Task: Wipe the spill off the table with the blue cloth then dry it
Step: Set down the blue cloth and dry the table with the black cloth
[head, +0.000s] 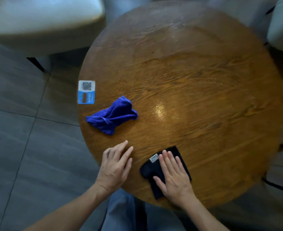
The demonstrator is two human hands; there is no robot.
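The blue cloth (112,116) lies crumpled on the left part of the round wooden table (204,90), with no hand on it. My left hand (115,165) rests at the table's near edge just below that cloth, fingers apart and holding nothing. My right hand (174,175) lies flat, fingers spread, pressing on a black cloth (148,170) with a small grey label near the front edge. A glossy wet-looking patch (160,112) shines near the table's middle.
A blue and white QR code sticker (86,92) sits at the table's left edge. Pale upholstered chairs stand at the far left (42,22) and far right (282,25). Grey tiled floor surrounds the table. My jeans-clad legs are below the near edge.
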